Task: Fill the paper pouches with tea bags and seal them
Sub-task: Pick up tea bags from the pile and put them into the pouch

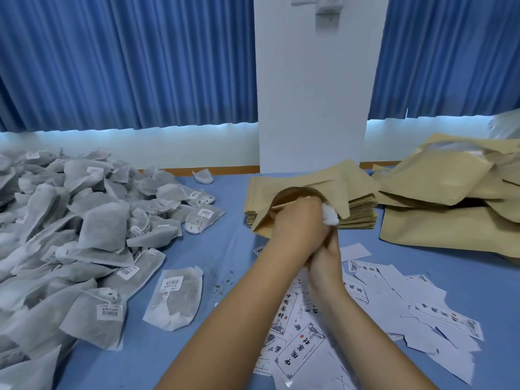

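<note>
One tea bag (330, 215) in the left hand (298, 225), at the open pouch (289, 194)

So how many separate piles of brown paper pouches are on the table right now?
2: a flat stack at centre back, and a looser heap at far right, cut by the frame. One open pouch, held up apart from both, isn't counted.
</note>
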